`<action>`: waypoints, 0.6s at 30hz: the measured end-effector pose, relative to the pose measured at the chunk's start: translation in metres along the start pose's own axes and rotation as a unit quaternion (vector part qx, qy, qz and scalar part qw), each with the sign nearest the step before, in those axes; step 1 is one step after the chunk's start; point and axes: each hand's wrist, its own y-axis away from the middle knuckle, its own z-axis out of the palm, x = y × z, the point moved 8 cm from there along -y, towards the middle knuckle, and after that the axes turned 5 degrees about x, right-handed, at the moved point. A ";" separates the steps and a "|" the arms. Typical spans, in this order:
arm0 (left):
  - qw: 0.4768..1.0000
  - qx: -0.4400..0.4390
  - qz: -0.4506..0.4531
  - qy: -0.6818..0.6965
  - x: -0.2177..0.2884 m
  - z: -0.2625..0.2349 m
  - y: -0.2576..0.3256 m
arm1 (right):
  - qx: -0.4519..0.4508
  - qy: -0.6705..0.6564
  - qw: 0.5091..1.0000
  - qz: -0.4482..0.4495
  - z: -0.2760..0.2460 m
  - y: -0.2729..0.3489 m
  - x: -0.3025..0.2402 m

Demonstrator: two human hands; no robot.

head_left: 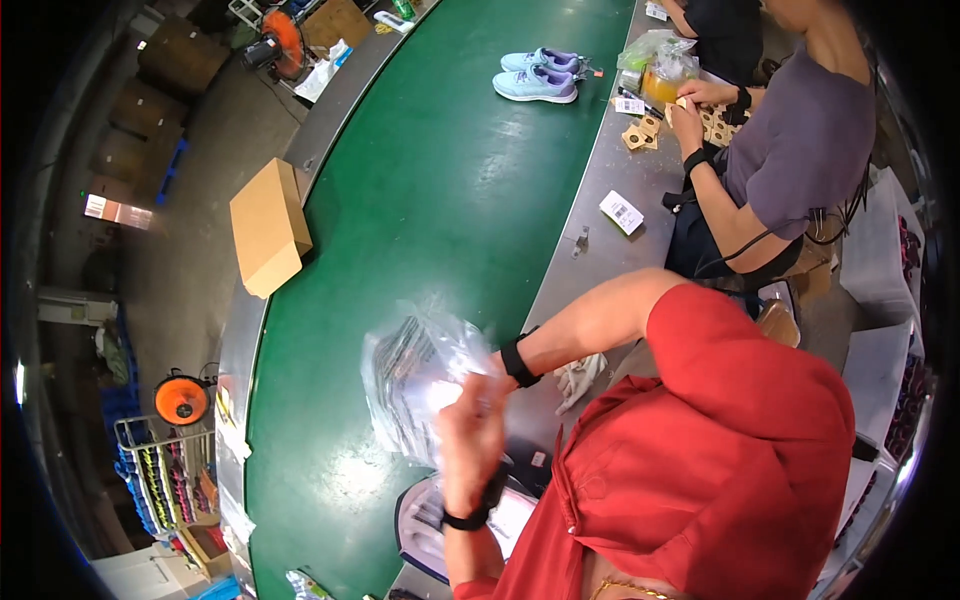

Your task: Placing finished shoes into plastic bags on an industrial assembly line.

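Note:
Clear plastic bags (405,375) with dark printing, seemingly a bundle, hang over the green conveyor belt (340,490). At their right edge, my left hand (470,435) has its fingers closed on the plastic. My right hand (488,383) grips the same edge just beyond it, partly hidden and smeared by motion. Both wrists wear black bands. Below my left hand, a pale lavender, rounded open container (425,525) lies by the belt's near edge, partly covered by my forearm. A crumpled white glove (580,380) rests on the metal ledge beneath my right forearm.
An open cardboard box (270,228) stands on the belt's far rim. Light blue sneakers (537,78) sit up the belt. Beside me a co-worker (810,140) handles small tan pieces (640,133). White labels (622,212) lie on the metal ledge. Orange fans (181,400) stand beyond the belt.

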 end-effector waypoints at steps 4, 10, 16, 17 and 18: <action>0.993 0.113 0.016 0.042 -0.026 -0.021 0.008 | 0.105 0.027 0.988 -0.109 -0.001 -0.039 0.002; 0.972 0.211 -0.106 -0.007 -0.080 -0.100 0.022 | 0.135 0.118 0.979 -0.093 -0.032 -0.011 0.175; 0.887 0.345 -0.168 0.258 -0.128 -0.123 0.025 | -0.049 0.587 0.808 -0.015 0.071 -0.123 0.123; 0.885 0.347 -0.167 0.262 -0.132 -0.122 0.023 | -0.039 0.516 0.855 0.040 0.055 -0.100 0.127; 0.853 0.392 -0.196 0.285 -0.147 -0.119 0.025 | 0.016 0.428 0.895 0.123 0.030 -0.077 0.116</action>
